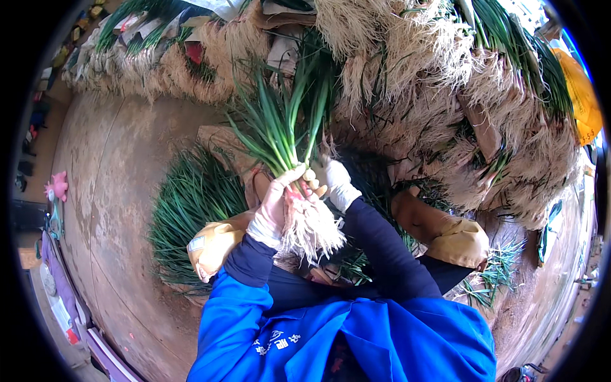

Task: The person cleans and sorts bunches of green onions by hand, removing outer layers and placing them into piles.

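Observation:
My left hand (275,202), in a pale glove, is closed round a bunch of scallions (286,137). Their green leaves point up and away from me, while the pinkish-white bulbs and a thick tuft of pale roots (310,228) hang toward my lap. Close against the right side of the bunch is my right hand (338,179), also gloved, with its fingers bent inward and partly hidden. A few thin roots (328,146) show just beyond its fingertips; whether it grips them cannot be made out.
Scallions with dry, pale roots (407,57) are heaped high ahead and to the right. A pile of green leaves (191,210) lies beside my left knee. Loose leaves (499,270) are scattered at the right. A yellow sack (576,95) stands far right, a pink toy (57,186) far left.

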The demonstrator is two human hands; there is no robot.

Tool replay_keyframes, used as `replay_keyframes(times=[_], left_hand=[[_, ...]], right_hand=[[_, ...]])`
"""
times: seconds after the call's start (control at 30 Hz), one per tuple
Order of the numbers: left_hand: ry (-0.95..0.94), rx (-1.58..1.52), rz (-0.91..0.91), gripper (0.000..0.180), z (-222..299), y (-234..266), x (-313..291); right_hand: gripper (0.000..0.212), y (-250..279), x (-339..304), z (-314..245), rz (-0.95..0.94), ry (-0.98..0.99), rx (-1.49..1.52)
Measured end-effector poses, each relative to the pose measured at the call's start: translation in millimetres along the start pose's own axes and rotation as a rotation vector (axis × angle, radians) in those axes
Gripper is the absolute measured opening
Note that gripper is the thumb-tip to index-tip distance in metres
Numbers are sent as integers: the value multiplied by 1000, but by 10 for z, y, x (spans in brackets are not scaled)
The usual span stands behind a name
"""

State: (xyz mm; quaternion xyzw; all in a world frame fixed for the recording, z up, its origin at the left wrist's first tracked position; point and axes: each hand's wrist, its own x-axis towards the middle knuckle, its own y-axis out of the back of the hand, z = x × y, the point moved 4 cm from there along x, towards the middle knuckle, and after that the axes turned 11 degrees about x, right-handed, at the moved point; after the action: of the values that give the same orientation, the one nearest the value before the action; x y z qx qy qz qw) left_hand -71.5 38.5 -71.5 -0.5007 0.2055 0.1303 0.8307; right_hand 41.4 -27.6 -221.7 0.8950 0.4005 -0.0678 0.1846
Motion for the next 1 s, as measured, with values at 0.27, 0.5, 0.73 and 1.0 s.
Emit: replay_keyframes(times=[0.27, 0.5, 0.73, 1.0], left_hand=[[62, -327, -284, 49, 121, 27, -151], [-180, -274, -338, 28, 213, -19, 31], [-301, 6, 217, 23, 314, 236, -80], [-43, 261, 208, 23, 143, 85, 41]], right_hand=[[25, 559, -15, -14, 83, -190, 40], [52, 627, 1046, 182, 295, -227, 93], [26, 1092, 118, -427, -139, -16, 1101], [22, 725, -137, -995, -299, -134, 722]])
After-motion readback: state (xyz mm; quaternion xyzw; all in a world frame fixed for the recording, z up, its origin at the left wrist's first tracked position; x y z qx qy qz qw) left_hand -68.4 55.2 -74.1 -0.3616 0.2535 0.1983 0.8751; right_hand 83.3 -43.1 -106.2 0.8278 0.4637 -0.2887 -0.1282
